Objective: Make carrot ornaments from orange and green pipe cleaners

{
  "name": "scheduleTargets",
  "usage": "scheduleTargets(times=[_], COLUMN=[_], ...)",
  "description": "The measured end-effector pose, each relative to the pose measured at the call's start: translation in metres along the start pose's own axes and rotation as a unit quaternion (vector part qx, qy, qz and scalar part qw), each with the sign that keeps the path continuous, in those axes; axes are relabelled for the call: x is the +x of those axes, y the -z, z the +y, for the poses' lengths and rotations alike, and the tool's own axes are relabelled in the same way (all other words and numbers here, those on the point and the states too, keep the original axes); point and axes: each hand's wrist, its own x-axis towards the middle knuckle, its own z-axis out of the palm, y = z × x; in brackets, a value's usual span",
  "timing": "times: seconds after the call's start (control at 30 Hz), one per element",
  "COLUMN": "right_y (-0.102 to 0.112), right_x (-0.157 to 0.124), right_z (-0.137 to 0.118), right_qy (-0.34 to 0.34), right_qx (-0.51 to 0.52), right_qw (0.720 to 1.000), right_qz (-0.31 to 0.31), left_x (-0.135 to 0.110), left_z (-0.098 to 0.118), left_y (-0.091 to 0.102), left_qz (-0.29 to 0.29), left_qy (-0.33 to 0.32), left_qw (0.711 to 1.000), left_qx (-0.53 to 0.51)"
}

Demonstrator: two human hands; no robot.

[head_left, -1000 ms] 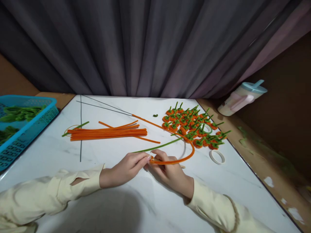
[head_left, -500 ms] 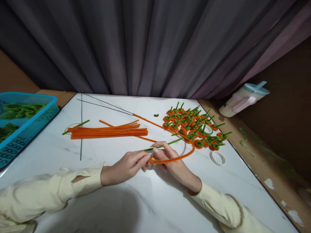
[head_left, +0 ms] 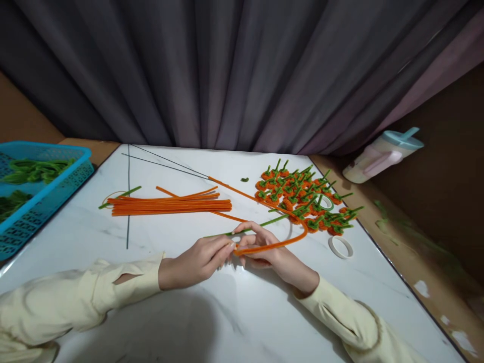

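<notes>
My left hand (head_left: 207, 257) pinches the near end of a long orange pipe cleaner (head_left: 280, 245), its fingertips meeting those of my right hand (head_left: 264, 247). The right fingers are bent around the same end, and from there the orange strand loops out to the right and back across the table. Exactly how its end is wound is hidden by the fingers. A green pipe cleaner (head_left: 270, 222) lies behind the hands. Beyond my left hand is a bundle of orange pipe cleaners (head_left: 170, 205). Many small orange pieces with green stems (head_left: 291, 189) stand past my right hand.
A blue basket (head_left: 45, 212) with green leaves is at the left. Thin dark wires (head_left: 128, 201) lie on the white table (head_left: 159, 322). A white tape roll (head_left: 341, 247) and another roll (head_left: 323, 202) are at the right, with a tumbler (head_left: 381, 156) beyond the edge.
The right fingers have shifted and opened slightly around the orange strand's end, and its loop has swung a little right. The left hand keeps its pinch. The whole view has moved slightly.
</notes>
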Motion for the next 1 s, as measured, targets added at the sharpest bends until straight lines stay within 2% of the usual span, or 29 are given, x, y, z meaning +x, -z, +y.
scheduleTargets(times=[0.13, 0.27, 0.53, 0.73, 0.87, 1.0], right_y=[0.003, 0.003, 0.008, 0.011, 0.009, 0.009], right_x=[0.002, 0.004, 0.006, 0.008, 0.010, 0.010], right_z=[0.003, 0.004, 0.006, 0.010, 0.013, 0.016], right_qy=[-0.018, -0.063, -0.099, -0.123, -0.144, -0.131], right_qx=[0.027, 0.059, 0.090, 0.115, 0.155, 0.169], right_qw=[0.999, 0.995, 0.980, 0.973, 0.968, 0.969], right_qz=[-0.025, -0.044, -0.150, -0.155, -0.139, -0.125], left_x=[0.000, 0.000, -0.003, -0.004, -0.005, -0.005], left_z=[0.000, 0.001, -0.002, 0.000, -0.001, -0.002], left_y=[0.001, 0.002, 0.002, 0.003, 0.003, 0.002], left_qz=[-0.005, 0.001, -0.020, -0.030, -0.069, -0.086], left_qy=[-0.022, -0.081, -0.158, -0.173, -0.152, -0.131], left_qw=[1.000, 0.996, 0.985, 0.982, 0.983, 0.986], left_qx=[0.007, 0.037, 0.069, 0.077, 0.076, 0.062])
